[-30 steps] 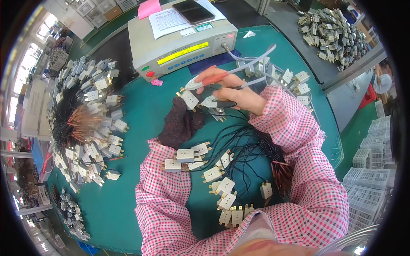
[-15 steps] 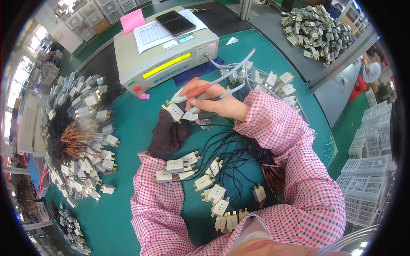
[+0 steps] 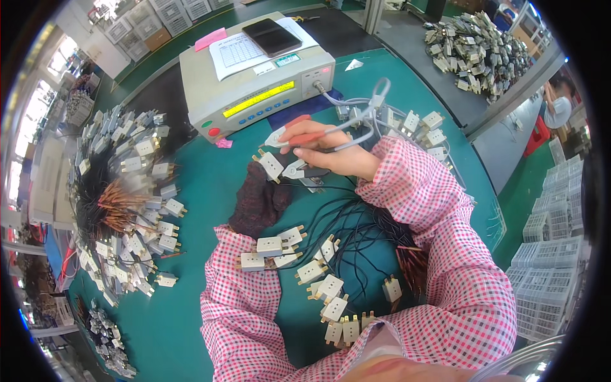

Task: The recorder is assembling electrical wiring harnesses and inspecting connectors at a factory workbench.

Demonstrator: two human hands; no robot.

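Observation:
A white rectangular plug-like block (image 3: pixel 270 165) with brass prongs sits at the fingertips of my left hand (image 3: pixel 258 200), which wears a dark knitted glove and is closed on it. My right hand (image 3: pixel 331 149) is bare and grips a pair of test clips, one red-handled (image 3: pixel 304 137) and one black-handled (image 3: pixel 312 172). Their flat pale jaws lie beside the block's prongs at its upper left and lower right; I cannot tell if they touch. Grey cables (image 3: pixel 356 141) trail from the clips. Below, several similar blocks (image 3: pixel 312 272) on black wires lie between my forearms.
A bench tester (image 3: pixel 254 102) with a lit yellow display stands at the back, with a phone (image 3: pixel 272 36) and paper on top. Heaped blocks and wires (image 3: pixel 127 210) cover the left side. More blocks (image 3: pixel 433 137) lie at right. Stacked white trays (image 3: pixel 547 267) stand beyond the bench's right edge.
The whole view has shifted a little, moving the scene right in the picture. The clips' jaws sit slightly farther from the block's prongs. Both hands keep their hold.

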